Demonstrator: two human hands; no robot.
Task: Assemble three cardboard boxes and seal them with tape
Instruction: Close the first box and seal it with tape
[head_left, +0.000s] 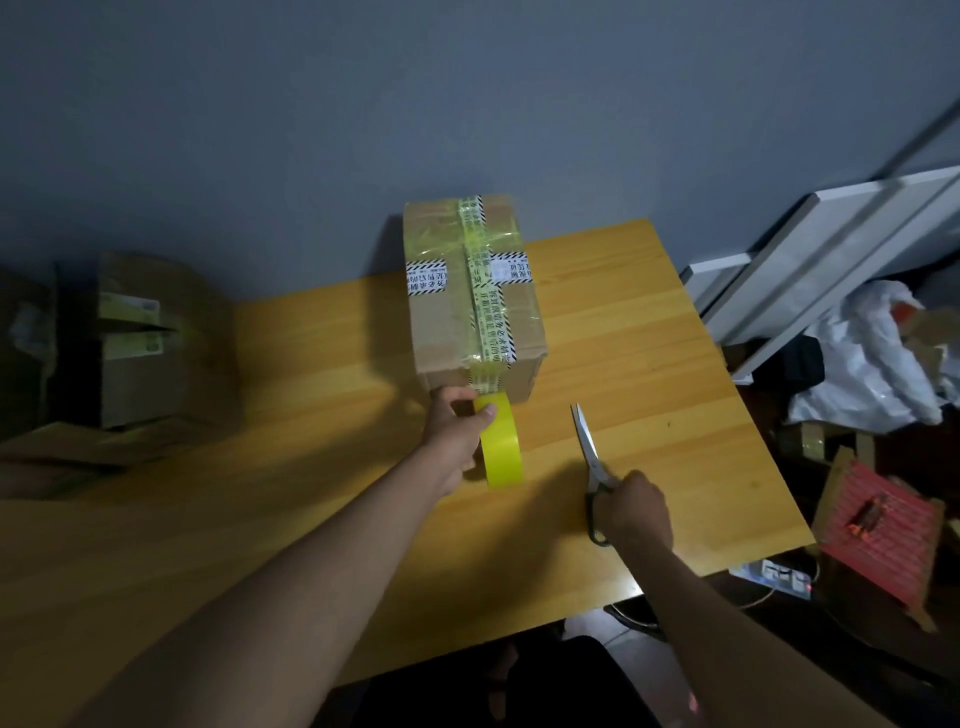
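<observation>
A closed cardboard box (447, 322) stands on the wooden table (649, 364), with yellow tape running along its top seam and down its near face. My left hand (457, 431) grips a yellow tape roll (501, 447) just below the box's near edge; a strip of tape still joins the roll to the box. To the right, my right hand (636, 512) holds the handles of a pair of scissors (589, 447). Their blades lie shut on the table and point toward the box.
Several other cardboard boxes (150, 338) are stacked at the far left, with flat cardboard beside them. White boards (831, 249), a white plastic bag (872, 358) and a red corrugated piece (878, 525) lie off the table's right edge.
</observation>
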